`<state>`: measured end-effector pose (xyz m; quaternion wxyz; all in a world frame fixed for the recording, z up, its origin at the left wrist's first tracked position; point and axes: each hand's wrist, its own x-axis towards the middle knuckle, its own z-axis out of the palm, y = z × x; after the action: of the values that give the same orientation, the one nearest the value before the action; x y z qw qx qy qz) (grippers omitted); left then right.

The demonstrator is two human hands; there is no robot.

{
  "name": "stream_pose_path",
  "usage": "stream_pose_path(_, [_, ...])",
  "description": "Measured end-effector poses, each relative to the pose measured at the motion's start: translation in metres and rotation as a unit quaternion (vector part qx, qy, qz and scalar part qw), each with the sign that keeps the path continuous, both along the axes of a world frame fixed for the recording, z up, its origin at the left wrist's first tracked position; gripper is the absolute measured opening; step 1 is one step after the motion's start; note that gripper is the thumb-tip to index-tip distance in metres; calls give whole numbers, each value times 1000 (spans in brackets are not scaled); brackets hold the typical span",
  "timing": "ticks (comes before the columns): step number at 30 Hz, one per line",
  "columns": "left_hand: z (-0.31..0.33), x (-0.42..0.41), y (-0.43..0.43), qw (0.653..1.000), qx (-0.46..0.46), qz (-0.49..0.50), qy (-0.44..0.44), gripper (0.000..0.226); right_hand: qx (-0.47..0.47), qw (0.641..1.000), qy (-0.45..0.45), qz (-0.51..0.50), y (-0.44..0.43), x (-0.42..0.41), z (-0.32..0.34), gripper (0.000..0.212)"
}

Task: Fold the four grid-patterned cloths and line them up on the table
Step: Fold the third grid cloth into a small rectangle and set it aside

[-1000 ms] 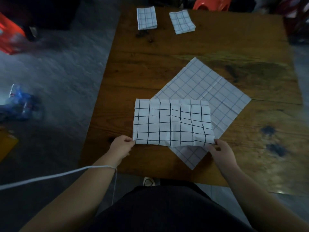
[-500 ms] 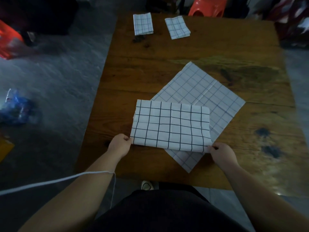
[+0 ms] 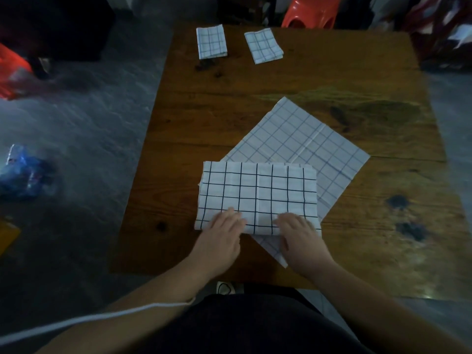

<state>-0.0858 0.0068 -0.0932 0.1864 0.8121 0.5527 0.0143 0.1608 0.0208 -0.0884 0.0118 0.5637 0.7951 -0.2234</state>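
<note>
Pressing a half-folded cloth flat looks like the current step. Far left on the floor: blue plastic bag [image 3: 23,172], not task. White cord [image 3: 102,315] runs to the left wrist.

Far edge of table [image 3: 184,123]: left folded cloth [image 3: 211,42], a small flat packet.

Left hand [image 3: 222,238]: palm down, fingers straight, holding nothing, pressing the near left part of the black-grid cloth [image 3: 258,192]. That cloth is a wide rectangle near the front edge and lies over the lower part of another cloth.

Right folded cloth [image 3: 264,46] sits near the left one, apart and slightly skewed. Two are done, probably parked at the back to start the row and keep the near side free.

Right hand [image 3: 301,238]: also flat, nothing pinched, on the near right part of the same cloth. Both hands press, likely to set the crease before the next fold.

Blue-grid cloth [image 3: 306,139]: unfolded, lying diamond-wise mid-table, near corner poking out beneath the right hand.

Red plastic stool [image 3: 310,14] stands beyond the far edge. Dark stains [image 3: 397,201] are on the wood at right.

Task roughly half done. Risk: the next fold drags the cloth underneath.
</note>
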Motion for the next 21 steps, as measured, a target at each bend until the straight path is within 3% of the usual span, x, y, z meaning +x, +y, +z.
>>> stream_pose_path(3, [-20, 7, -8, 997, -29, -43, 58, 61, -3, 996, -46, 81, -7, -12, -17, 54])
stream_pose_path(7, [-33, 9, -9, 994, -47, -24, 98, 68, -25, 994, -69, 77, -7, -13, -32, 61])
stream_pose_path(21, [-54, 13, -22, 990, -59, -42, 118, 70, -3, 990, -85, 115, -21, -15, -49, 64])
